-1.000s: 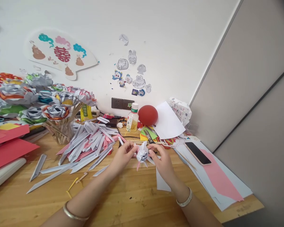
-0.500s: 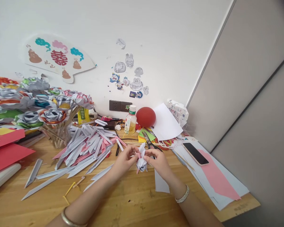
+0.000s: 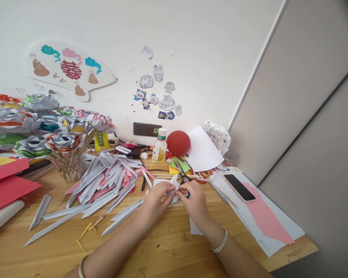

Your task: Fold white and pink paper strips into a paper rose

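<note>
Both hands meet over the middle of the wooden table, pinching a small folded paper flower (image 3: 174, 197) of white paper. My left hand (image 3: 159, 197) grips it from the left with thumb and fingers pressed together. From the right, my right hand (image 3: 193, 199) pinches its other side. Fingers hide most of the flower, with white points showing above and below them. Just behind my right hand lie black-handled scissors (image 3: 181, 172). A white paper piece (image 3: 195, 227) is partly under my right wrist.
A pile of folded paper strips (image 3: 110, 177) lies to the left, near a cup of paper flowers (image 3: 65, 143). Behind stand a bottle (image 3: 159, 148) and a red balloon (image 3: 178, 143). A phone (image 3: 239, 188) rests on paper sheets at right.
My hands have drawn closer together and turned around the flower, covering more of it. The pink piece seen at my left fingertips before is now hidden.
</note>
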Motion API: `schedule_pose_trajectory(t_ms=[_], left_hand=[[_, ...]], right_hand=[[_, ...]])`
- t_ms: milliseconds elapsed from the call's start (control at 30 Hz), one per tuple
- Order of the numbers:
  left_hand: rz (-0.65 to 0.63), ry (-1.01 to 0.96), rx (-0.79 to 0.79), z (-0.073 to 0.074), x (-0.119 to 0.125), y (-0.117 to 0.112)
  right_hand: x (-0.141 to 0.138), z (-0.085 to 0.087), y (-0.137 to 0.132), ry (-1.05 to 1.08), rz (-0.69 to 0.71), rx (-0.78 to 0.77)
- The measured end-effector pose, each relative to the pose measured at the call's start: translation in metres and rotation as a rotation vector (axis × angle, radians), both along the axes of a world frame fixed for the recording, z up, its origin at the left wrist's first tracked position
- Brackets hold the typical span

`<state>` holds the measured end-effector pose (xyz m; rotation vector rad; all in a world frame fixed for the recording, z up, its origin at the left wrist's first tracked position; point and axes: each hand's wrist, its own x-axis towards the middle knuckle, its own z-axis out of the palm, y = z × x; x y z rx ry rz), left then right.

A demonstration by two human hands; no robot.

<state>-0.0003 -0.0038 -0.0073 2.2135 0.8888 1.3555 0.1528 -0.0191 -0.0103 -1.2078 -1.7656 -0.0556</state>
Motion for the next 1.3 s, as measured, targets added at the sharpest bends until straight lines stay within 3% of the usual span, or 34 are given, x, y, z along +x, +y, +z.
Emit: schedule_pose_trajectory(t_ms=[167,300,433,533,700,800,933,1300], left_hand=[[-0.004,0.017,0.111,-0.002,-0.002,0.0],[-0.044,0.054,0.085,0.005,-0.005,-0.001],[-0.116,0.133,0.01,0.016,-0.008,-0.001],[-0.165,0.158,-0.167,0.021,-0.008,0.001],[-0.362,0.014,-0.652,0.014,-0.009,0.007],[-0.413,-0.043,-0.753,0.009,-0.009,0.01],[-0.357,0.005,-0.723,0.005,-0.008,0.012],[-0.098,0.142,-0.595,-0.001,-0.003,0.011]], right_hand=[[0.001,0.002,-0.002,-0.092,0.028,0.137],[0.003,0.003,-0.002,-0.177,0.066,0.195],[0.006,0.007,-0.002,-0.136,0.184,0.145],[0.007,0.013,-0.002,-0.039,0.3,0.022],[0.007,0.014,-0.001,0.173,0.314,-0.431],[0.008,0.01,0.001,0.365,0.403,-0.679],[0.011,0.006,0.001,0.533,0.513,-0.896],[0.008,-0.01,0.011,0.468,0.413,-0.777]])
